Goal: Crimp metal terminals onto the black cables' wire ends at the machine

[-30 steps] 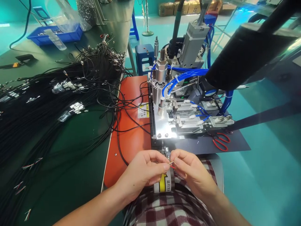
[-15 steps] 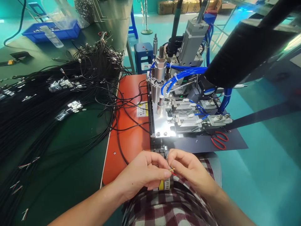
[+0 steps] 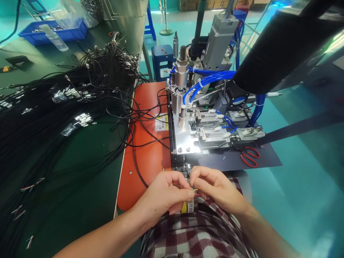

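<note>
Sprawling away to the left of the fingers, a tangled heap of thin black rubbery cables [image 3: 53, 118] is covering the dark green bench mat [image 3: 88, 200], while just beyond the fingertips a shiny metal pneumatic press with blue air hoses [image 3: 199, 118] is standing on a smooth orange base plate [image 3: 150, 150]. Both hands are working together at what looks like separating conductors: the left hand [image 3: 163, 195] and the right hand [image 3: 215, 188] are pinching the fine coloured wire ends [image 3: 195, 191] between thumb and forefinger, so finer, steady fingertip control seems needed.
</note>
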Demonstrator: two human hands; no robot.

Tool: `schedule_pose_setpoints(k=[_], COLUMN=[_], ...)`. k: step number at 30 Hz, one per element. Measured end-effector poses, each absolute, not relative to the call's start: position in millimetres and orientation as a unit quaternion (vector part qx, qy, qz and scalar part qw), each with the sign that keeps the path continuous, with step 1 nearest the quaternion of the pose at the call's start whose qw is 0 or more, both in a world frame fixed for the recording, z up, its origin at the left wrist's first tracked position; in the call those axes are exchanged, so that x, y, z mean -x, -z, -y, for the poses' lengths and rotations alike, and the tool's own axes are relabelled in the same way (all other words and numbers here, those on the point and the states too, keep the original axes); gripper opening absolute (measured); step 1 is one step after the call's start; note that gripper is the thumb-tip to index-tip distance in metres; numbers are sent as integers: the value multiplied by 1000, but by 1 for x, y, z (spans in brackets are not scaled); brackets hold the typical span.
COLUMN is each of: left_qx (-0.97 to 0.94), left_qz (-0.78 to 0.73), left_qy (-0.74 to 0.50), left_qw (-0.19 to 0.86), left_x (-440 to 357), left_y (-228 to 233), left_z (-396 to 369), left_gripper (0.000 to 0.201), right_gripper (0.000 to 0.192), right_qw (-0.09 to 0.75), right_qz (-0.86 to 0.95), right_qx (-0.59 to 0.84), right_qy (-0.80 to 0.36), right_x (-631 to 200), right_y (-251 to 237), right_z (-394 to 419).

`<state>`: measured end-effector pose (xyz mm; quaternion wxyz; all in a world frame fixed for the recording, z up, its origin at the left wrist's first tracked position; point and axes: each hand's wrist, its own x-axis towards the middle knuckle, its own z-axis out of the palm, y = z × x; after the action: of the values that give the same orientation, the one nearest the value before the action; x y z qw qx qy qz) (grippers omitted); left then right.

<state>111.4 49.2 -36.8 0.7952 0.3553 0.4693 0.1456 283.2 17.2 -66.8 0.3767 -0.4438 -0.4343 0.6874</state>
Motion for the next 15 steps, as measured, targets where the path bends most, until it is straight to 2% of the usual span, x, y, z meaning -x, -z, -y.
schedule_pose_setpoints(k=[7,15], left_qx=[-351,-360], left_qz=[-463,-470], left_qy=[-174,-168], left_qw=[795,788], left_x=[-110,-112], left_y=[42,40], left_z=[-48,-47], left_gripper=[16,18], right_gripper=[14,11], right_qw=[402,395], right_qz=[452,469], right_qx=[523,553], right_qy=[-600,-565], right_x=[-278,-272], right_y=[56,54], right_z=[-7,-4])
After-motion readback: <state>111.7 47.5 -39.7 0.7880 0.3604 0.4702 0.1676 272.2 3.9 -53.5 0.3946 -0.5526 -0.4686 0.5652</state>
